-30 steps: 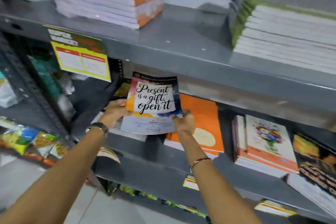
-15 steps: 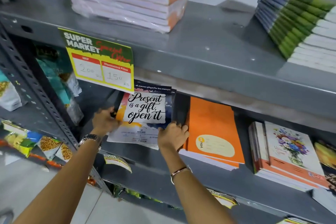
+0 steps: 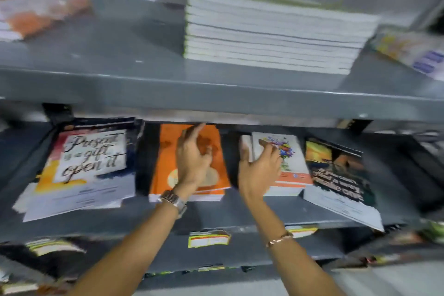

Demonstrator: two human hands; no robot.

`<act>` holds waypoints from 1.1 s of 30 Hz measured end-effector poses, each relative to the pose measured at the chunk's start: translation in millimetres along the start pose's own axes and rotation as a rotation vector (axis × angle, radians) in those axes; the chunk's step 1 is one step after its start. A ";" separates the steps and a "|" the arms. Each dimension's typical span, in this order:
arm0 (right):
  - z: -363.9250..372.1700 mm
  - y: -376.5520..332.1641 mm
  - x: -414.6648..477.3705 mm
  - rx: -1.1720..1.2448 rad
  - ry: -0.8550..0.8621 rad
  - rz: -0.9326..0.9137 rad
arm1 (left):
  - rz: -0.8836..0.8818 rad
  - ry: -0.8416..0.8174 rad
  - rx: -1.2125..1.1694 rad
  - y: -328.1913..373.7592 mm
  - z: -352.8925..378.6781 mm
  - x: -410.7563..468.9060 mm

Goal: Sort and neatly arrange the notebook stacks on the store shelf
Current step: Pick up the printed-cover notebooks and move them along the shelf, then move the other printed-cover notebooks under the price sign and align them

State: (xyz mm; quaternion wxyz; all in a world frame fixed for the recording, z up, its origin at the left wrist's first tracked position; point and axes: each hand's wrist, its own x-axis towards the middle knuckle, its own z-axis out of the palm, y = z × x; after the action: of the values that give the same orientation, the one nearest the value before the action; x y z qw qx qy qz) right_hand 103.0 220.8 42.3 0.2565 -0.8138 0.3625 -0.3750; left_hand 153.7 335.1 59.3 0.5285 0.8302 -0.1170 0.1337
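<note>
On the middle grey shelf (image 3: pixel 235 216) lie four notebook stacks. The "Present is a gift, open it" stack (image 3: pixel 89 166) rests at the left, untidy at its lower edges. My left hand (image 3: pixel 192 158) hovers open over the orange stack (image 3: pixel 165 166), fingers spread. My right hand (image 3: pixel 259 168) reaches with open fingers onto the left edge of the flower-cover stack (image 3: pixel 293 158); whether it grips is unclear. A dark-cover stack (image 3: pixel 341 180) lies askew at the right, its corner past the shelf's front edge.
The upper shelf (image 3: pixel 134 79) carries a tall green-spined notebook stack (image 3: pixel 271 36), a wrapped orange pack (image 3: pixel 40 0) at the left and loose booklets (image 3: pixel 413 50) at the right. Price tags (image 3: pixel 209 239) hang on the shelf front. Packets fill the shelf below.
Both hands have let go of the "Present is a gift" notebook, which now lies on its stack. They moved right, over the orange and flower stacks. The view swung right.
</note>
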 end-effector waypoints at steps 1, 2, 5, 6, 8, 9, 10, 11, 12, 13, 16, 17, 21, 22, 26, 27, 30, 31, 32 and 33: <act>-13.8 24.6 14.8 -0.022 0.036 0.030 | 0.030 -0.058 -0.042 16.7 24.4 -11.1; -27.2 49.5 28.5 -0.043 0.071 0.065 | 0.060 -0.106 -0.070 32.0 47.9 -23.3; -71.5 125.9 66.6 -0.139 0.100 0.175 | 0.077 -0.247 -0.122 73.5 119.0 -65.2; -83.9 147.4 75.0 -0.180 0.075 0.220 | 0.053 -0.297 -0.132 82.0 140.1 -78.7; -106.1 192.1 91.6 -0.258 0.024 0.300 | -0.002 -0.426 -0.134 97.9 183.1 -104.7; -114.1 209.3 97.1 -0.291 -0.005 0.341 | -0.030 -0.485 -0.112 101.5 200.7 -115.8; -121.1 225.0 101.6 -0.319 -0.037 0.385 | -0.054 -0.524 -0.076 104.6 217.3 -126.8; -127.2 240.1 106.0 -0.333 -0.068 0.433 | -0.081 -0.546 -0.030 107.3 233.0 -137.0; -130.1 250.6 108.1 -0.336 -0.100 0.481 | -0.102 -0.551 0.032 107.1 244.2 -144.1; -132.7 260.0 110.4 -0.325 -0.132 0.530 | -0.109 -0.543 0.116 107.2 255.2 -150.0; -135.3 282.7 115.5 -0.230 -0.213 0.633 | -0.055 -0.498 0.383 106.2 278.5 -157.8; -135.1 286.2 116.0 -0.165 -0.236 0.651 | -0.049 -0.488 0.441 104.0 280.7 -157.1; -141.1 306.7 129.6 0.035 -0.266 0.721 | -0.151 -0.468 0.525 101.5 288.7 -156.2; -144.1 312.6 133.7 0.057 -0.259 0.721 | -0.196 -0.469 0.516 102.2 289.4 -156.3; -157.0 333.5 147.0 0.083 -0.332 0.730 | -0.313 -0.539 0.485 109.0 292.4 -157.8; -159.9 338.7 150.6 0.089 -0.375 0.762 | -0.361 -0.564 0.460 111.4 293.2 -157.1; -173.2 348.1 163.0 0.302 -0.424 0.860 | -0.486 -0.640 0.387 116.2 293.2 -155.7; -179.7 350.0 165.8 0.335 -0.416 0.849 | -0.486 -0.666 0.369 117.8 295.6 -156.2; -185.3 351.2 165.9 0.330 -0.403 0.794 | -0.476 -0.677 0.343 118.7 295.5 -157.4; -190.7 348.6 165.5 0.366 -0.386 0.777 | -0.460 -0.681 0.316 119.9 295.3 -158.1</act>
State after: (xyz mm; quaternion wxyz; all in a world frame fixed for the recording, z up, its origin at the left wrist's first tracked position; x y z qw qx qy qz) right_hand -111.9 -147.6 -15.8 0.5799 -0.6139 0.5140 -0.1508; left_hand -5.6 25.5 -13.6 0.3423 0.9020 -0.0748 -0.2524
